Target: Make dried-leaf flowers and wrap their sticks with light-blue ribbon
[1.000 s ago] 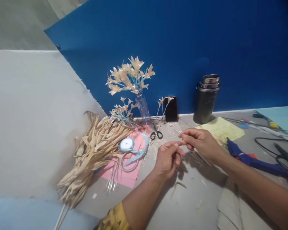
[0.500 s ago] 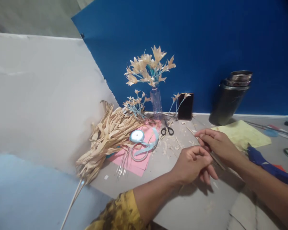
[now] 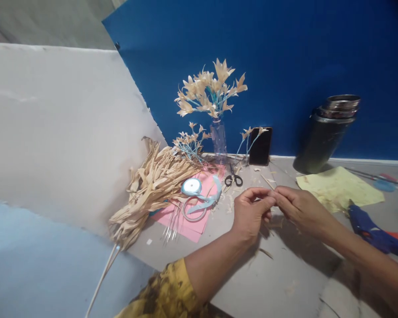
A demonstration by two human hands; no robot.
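My left hand (image 3: 250, 214) and my right hand (image 3: 298, 207) meet fingertip to fingertip above the grey table (image 3: 262, 282). Together they pinch a thin tan stick (image 3: 268, 182) whose end pokes up and to the left of my fingers. To the left lies a heap of dried husks (image 3: 152, 185). A roll of light blue ribbon (image 3: 191, 187) rests on a pink sheet (image 3: 185, 223), with small black scissors (image 3: 233, 179) just behind it.
A bottle vase of husk flowers (image 3: 212, 95) stands against the blue backdrop (image 3: 301, 53), beside a dark phone (image 3: 260, 146) and a steel flask (image 3: 325, 134). A yellow sheet (image 3: 338, 187) and a blue glue gun (image 3: 374, 232) lie at right. Husk scraps litter the table.
My left hand has risen from a closed fist low on the table to meet my right fingertips on the stick. The view has shifted slightly left.
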